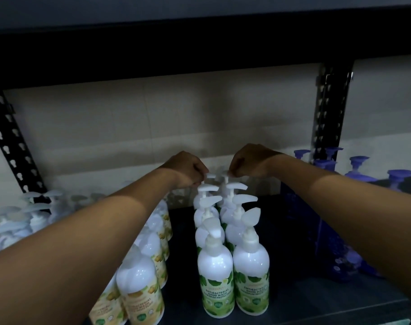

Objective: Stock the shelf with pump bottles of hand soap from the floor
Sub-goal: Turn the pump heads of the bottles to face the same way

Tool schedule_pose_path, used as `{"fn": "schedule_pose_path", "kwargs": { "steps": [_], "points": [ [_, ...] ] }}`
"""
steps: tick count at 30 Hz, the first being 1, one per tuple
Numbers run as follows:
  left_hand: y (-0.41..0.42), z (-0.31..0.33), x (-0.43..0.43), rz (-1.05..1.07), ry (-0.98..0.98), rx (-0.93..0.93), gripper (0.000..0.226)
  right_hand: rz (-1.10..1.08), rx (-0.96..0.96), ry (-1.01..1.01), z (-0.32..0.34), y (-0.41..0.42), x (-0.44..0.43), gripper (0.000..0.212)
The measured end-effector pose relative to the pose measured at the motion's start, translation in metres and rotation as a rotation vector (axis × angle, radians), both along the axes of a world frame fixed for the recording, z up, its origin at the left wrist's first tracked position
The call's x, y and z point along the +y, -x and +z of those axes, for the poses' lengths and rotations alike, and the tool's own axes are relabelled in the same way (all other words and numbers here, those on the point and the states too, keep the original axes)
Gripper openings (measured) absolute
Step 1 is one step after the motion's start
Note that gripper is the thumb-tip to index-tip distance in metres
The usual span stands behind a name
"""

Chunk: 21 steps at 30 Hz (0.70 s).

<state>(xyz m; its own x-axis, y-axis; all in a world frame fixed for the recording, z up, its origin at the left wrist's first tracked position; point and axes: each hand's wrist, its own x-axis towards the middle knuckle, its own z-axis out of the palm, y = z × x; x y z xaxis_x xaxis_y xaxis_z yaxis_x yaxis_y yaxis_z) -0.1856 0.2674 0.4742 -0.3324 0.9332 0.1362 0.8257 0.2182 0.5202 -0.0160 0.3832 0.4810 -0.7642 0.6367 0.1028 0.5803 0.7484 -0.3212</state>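
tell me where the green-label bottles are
Head view: the green-label bottles stand in two rows on the shelf, between the yellow-label bottles on their left and the blue bottles on their right; the left hand and right hand pinch the rearmost pumps.

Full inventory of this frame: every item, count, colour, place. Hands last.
green-label bottles: two columns front to back, count unclear, white, shelf centre
yellow-label bottles: several, white, left of those, partly behind the left arm
pale bottles: several, blurred, far left
blue bottles: several, right side
shelf board: one, dark, under the bottles
uprights: two, black, perforated, rear left and right
upper beam: one, black, across the top
wall: beige, behind
left hand: pinches a rear green-label pump
right hand: pinches the neighbouring rear pump
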Motion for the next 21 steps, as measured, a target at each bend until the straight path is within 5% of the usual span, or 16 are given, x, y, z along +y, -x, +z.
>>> {"fn": "schedule_pose_path", "kwargs": {
  "steps": [11, 21],
  "points": [
    [0.002, -0.002, 0.001, 0.020, 0.002, -0.074, 0.016, -0.090, 0.091, 0.200, -0.001, -0.004, 0.013, 0.039],
    [0.007, -0.006, 0.001, 0.017, -0.021, -0.088, 0.026, -0.068, 0.096, 0.190, -0.003, -0.002, 0.012, 0.023]
  ]
}}
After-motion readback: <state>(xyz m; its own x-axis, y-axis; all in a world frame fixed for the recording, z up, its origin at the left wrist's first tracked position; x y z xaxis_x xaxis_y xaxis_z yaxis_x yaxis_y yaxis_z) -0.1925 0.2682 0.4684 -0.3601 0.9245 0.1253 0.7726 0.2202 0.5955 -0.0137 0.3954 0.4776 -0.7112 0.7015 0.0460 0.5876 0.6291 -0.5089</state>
